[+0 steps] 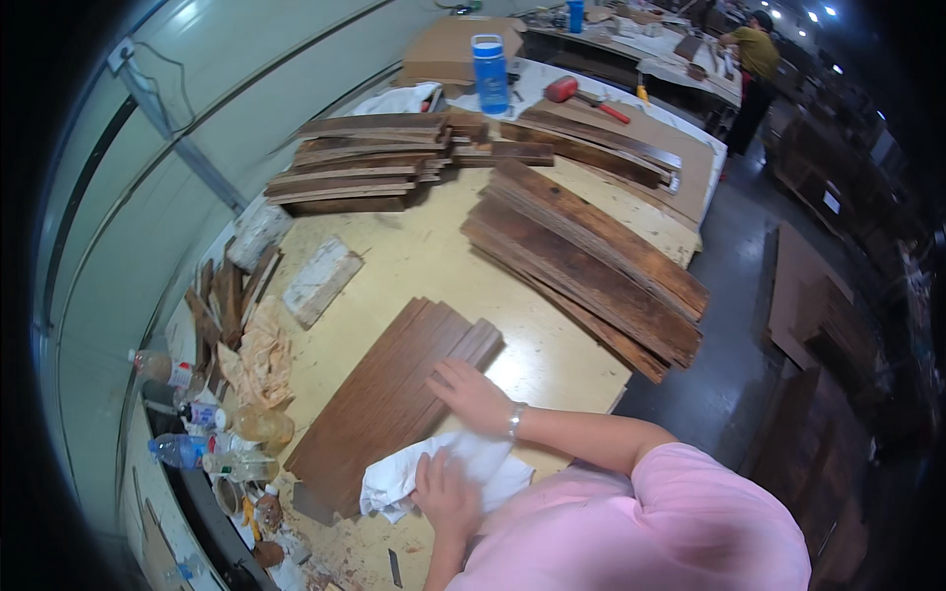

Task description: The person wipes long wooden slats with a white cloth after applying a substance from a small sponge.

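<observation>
Several stacks of dark planks [591, 261] lie on a pale workbench [424, 256] in a workshop. The right hand [473, 394] rests flat, fingers together, on the brown boards [394, 394]. At its seven o'clock, the left hand [445, 492] presses a white cloth [434, 471], fingers spread. Bottles [182, 448] crowd nine o'clock.

Near end of brown plank stack [389, 404] hidden under white cloth [434, 473]. Left hand [445, 492] covered cloth's middle. Bottles [182, 448] left of stack too small to identify contents. Person [754, 49] beyond stack blurred, partly hidden.
</observation>
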A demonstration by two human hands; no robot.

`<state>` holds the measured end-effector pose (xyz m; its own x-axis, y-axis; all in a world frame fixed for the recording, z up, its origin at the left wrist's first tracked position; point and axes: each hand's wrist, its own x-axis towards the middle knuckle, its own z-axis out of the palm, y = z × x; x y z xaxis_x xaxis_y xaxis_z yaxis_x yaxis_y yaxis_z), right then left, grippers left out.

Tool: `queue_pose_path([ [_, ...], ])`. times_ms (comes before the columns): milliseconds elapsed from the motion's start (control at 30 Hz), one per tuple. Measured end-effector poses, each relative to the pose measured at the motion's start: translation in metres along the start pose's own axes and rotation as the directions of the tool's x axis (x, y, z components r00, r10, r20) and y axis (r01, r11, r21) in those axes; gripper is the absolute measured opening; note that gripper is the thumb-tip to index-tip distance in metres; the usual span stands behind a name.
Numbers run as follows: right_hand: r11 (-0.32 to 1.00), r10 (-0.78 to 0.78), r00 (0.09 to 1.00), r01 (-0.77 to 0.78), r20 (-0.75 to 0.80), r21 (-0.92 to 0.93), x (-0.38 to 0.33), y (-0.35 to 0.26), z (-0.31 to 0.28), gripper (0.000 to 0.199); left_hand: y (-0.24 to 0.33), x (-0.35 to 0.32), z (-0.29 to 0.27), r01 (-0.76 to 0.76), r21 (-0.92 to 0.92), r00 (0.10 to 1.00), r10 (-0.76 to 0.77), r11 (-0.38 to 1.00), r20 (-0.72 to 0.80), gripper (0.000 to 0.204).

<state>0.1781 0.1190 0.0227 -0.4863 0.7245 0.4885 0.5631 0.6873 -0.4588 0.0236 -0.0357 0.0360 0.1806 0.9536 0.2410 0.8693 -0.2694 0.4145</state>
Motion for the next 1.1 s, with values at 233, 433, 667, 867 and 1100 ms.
queue_pose_path([
  [233,0.990,-0.142,0.987,0.141,-0.076,-0.014,-0.014,0.008,0.005,0.047,-0.015,-0.018,0.017,0.094,-0.017,0.993,-0.092,0.995,0.068,0.050],
  [433,0.983,-0.175,0.982,0.171,-0.069,-0.061,-0.017,0.011,0.003,0.043,-0.012,-0.008,-0.003,0.481,-0.516,0.851,-0.518,0.709,0.082,0.024],
  [667,0.981,-0.160,0.987,0.158,-0.005,-0.109,-0.015,0.010,-0.005,0.025,-0.015,-0.002,-0.055,0.264,0.176,0.929,-0.201,0.948,-0.310,0.033],
  [867,0.968,-0.196,0.961,0.221,0.197,-0.117,-0.004,0.006,-0.005,0.018,-0.012,-0.038,-0.015,0.344,0.132,0.933,-0.324,0.929,-0.154,0.055],
  [1100,0.998,-0.032,0.837,0.053,0.546,-0.023,0.002,-0.004,-0.019,0.025,-0.022,-0.048,0.002,0.508,-0.403,0.694,-0.639,0.761,-0.331,0.050],
])
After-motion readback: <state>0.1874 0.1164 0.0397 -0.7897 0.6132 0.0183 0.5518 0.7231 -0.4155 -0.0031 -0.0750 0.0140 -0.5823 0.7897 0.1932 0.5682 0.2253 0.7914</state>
